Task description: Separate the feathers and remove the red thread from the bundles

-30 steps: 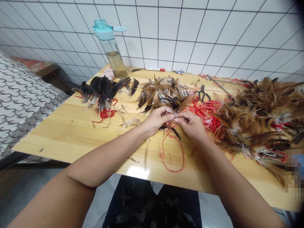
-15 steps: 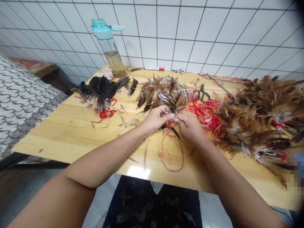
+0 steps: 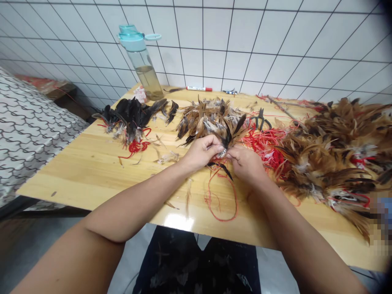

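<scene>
My left hand [image 3: 206, 152] is closed, thumb and fingers pinching the pale quill ends of a small bunch of dark and brown feathers [image 3: 227, 132]. My right hand [image 3: 245, 161] is closed against the same bunch from the right, its fingertips pressed at the base. Fingers partly hide the quill ends. Below the hands a red string [image 3: 235, 200] lies in a loop on the table, with a dark loose feather [image 3: 225, 169] at its top. Just behind the hands spreads a heap of brown feathers [image 3: 196, 118].
A tangle of red string [image 3: 266, 149] and black snips [image 3: 261, 119] lie right of the hands. Large brown feather bundles [image 3: 324, 163] cover the right side. Black feathers [image 3: 131, 118] lie left, before a water bottle [image 3: 148, 77]. A marker [image 3: 199, 88] lies by the tiled wall.
The feathers in my hands have shifted, a dark one now leaning up and right. My fingers have moved slightly at the quill ends; the pale base shows more.
</scene>
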Tool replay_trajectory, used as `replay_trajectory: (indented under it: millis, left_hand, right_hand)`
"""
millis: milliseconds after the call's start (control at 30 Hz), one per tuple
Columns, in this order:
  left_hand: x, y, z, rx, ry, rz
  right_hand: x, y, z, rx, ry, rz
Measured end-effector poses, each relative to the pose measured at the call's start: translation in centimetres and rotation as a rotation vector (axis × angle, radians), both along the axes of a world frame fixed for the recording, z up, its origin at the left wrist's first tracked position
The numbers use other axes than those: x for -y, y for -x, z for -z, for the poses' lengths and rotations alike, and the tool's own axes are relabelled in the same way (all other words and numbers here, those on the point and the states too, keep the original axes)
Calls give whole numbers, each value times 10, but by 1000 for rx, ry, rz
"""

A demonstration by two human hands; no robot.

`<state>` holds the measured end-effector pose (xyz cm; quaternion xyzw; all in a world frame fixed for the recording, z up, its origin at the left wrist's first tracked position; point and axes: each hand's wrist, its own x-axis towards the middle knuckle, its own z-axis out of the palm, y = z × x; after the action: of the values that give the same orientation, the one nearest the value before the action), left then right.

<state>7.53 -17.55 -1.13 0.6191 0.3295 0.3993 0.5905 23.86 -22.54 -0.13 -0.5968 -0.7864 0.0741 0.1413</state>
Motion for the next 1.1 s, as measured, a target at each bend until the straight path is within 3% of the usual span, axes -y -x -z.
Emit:
replay_trajectory:
  millis: [233, 467, 667, 967, 1100]
  left_hand:
    - [-3, 2, 3, -53, -75, -28]
    - [-6, 3, 6, -147, -169, -52]
    - [-2, 0, 5, -175, -226, -32]
    - [-6, 2, 11, -169, -327, -110]
    - [-8, 5, 8, -221, -428, -175]
  right_hand:
    - [-1, -1, -1, -10, -10, 42]
    - [-7, 1, 18, -561, 63, 68]
    - [-9, 3, 23, -744, 82, 83]
    - [-6, 1, 12, -699, 30, 63]
    - [2, -3, -10, -714, -35, 136]
